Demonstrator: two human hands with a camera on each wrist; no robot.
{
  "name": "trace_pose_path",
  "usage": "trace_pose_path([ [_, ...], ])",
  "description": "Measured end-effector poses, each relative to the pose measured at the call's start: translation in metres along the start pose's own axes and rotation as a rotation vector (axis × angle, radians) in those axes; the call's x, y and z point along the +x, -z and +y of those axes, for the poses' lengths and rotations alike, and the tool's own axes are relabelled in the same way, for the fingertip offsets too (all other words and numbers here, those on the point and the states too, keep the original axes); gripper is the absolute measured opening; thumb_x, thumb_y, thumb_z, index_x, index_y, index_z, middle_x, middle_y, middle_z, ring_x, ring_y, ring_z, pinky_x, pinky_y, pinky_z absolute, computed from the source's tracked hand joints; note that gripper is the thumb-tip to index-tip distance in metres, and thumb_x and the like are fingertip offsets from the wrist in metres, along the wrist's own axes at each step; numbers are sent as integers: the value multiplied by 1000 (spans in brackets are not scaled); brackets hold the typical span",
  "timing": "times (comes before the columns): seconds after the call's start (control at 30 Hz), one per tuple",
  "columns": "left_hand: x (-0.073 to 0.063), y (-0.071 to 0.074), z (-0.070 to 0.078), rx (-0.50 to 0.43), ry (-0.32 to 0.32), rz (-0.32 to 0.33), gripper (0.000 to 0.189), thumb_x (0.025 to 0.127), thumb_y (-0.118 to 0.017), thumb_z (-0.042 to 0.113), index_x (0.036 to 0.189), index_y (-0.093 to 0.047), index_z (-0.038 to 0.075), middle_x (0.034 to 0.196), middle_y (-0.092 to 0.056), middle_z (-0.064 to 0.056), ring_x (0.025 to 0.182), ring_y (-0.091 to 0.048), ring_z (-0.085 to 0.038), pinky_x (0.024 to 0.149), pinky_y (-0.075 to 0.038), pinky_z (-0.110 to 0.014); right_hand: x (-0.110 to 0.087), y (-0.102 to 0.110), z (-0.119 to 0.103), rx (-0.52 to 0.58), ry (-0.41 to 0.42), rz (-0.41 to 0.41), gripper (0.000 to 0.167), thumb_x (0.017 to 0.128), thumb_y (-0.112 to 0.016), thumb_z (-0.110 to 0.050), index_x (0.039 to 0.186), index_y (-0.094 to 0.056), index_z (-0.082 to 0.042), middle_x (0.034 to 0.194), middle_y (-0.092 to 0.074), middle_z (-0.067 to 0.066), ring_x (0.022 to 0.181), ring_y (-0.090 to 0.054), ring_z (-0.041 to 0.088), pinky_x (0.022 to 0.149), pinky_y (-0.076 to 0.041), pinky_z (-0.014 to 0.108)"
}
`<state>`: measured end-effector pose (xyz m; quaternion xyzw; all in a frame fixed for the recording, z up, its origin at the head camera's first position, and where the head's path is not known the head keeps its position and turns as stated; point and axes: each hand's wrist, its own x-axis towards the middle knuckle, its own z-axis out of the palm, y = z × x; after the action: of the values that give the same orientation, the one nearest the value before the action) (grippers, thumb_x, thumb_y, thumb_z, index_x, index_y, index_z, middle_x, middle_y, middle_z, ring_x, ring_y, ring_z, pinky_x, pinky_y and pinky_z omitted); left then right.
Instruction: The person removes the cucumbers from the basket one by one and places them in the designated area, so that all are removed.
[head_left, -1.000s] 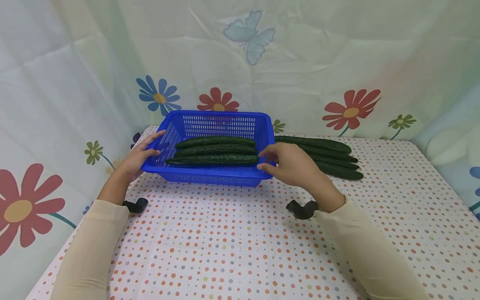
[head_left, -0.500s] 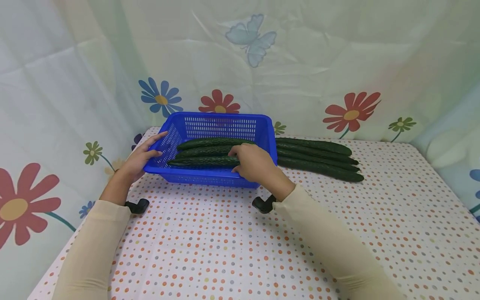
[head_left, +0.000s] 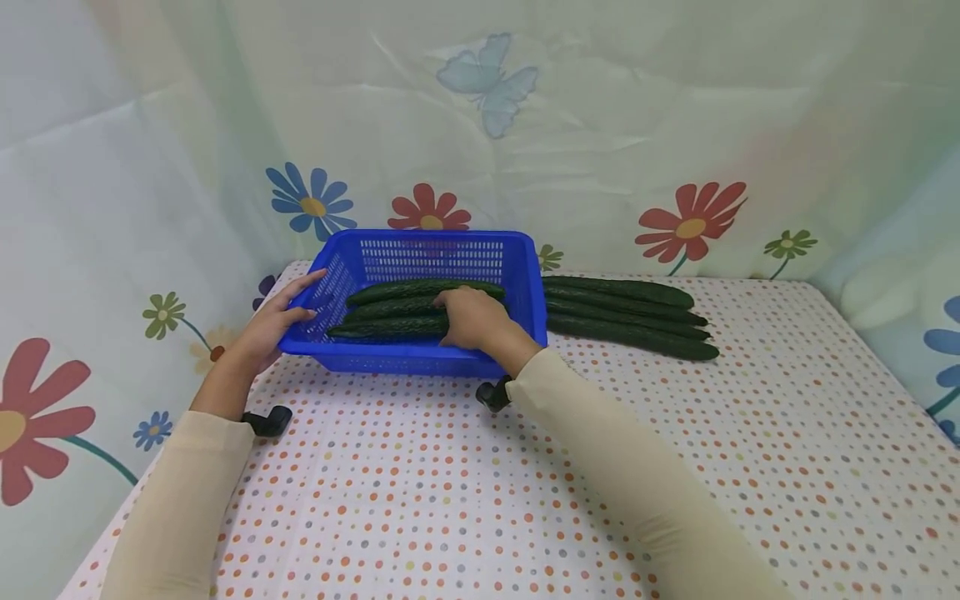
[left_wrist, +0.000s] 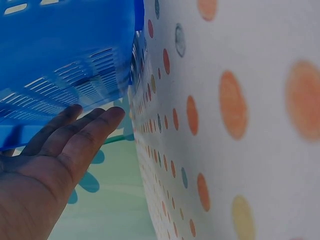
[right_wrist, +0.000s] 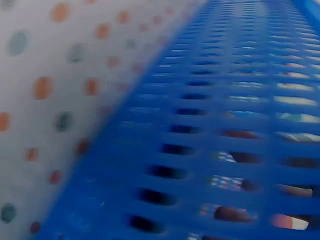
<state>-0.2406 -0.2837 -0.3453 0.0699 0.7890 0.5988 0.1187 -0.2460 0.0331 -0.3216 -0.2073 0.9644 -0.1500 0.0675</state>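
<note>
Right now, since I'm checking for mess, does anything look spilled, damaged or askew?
Nothing stands out: three long, dark-green cucumbers lie side by side in the blue slotted plastic basket, more cucumbers beside it; the right hand hides some ends.

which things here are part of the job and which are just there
Likely part of the job:
- blue basket, left hand at its left rim
- cucumbers in the basket, right hand over them
- cucumbers beside the basket, probably, though neither hand is on them

Likely just there:
- dotted tablecloth
- flowered backdrop
</note>
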Motion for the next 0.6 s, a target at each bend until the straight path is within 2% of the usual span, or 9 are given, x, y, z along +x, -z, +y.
trace_pose_path([
  [0.17, -3, 1, -3, -11, -7, -4, 63, 103, -38, 12, 157, -18, 38, 166, 0, -15, 145, -24, -50, 97, -48, -51, 6, -7, -1, -12, 8, 40, 59, 83, -79, -25, 137, -58, -14, 135, -60, 9, 119, -60, 29, 93, -55, 44],
  [0.3, -1, 2, -1, -14, -12, 1, 62, 103, -37, 12, 157, -20, 39, 166, -1, -14, 145, -24, -49, 96, -49, -48, 8, -6, 0, -2, -7, -16, 60, 84, -78, -23, 139, -56, -12, 138, -59, 9, 122, -59, 28, 100, -52, 44],
  [0.4, 0, 1, 0, -16, -5, 1, 62, 103, -38, 13, 156, -20, 40, 167, 0, -14, 146, -23, -49, 100, -45, -54, 9, -4, 2, -11, -24, -71, 61, 85, -77, -23, 141, -54, -12, 140, -58, 9, 125, -58, 28, 104, -49, 43],
  [0.47, 1, -1, 0, -19, 2, 5, 63, 103, -38, 13, 156, -19, 41, 167, 1, -14, 146, -22, -49, 102, -39, -59, 10, -5, 3, -22, -29, -87, 62, 85, -77, -23, 141, -53, -11, 140, -58, 9, 126, -57, 28, 105, -48, 43],
  [0.6, 1, -2, -1, -22, 12, 21, 63, 103, -38, 13, 156, -20, 42, 167, 1, -13, 146, -22, -50, 103, -37, -62, 12, -7, 4, -59, -38, -95, 64, 85, -77, -26, 142, -52, -12, 142, -56, 10, 130, -52, 30, 108, -45, 45],
])
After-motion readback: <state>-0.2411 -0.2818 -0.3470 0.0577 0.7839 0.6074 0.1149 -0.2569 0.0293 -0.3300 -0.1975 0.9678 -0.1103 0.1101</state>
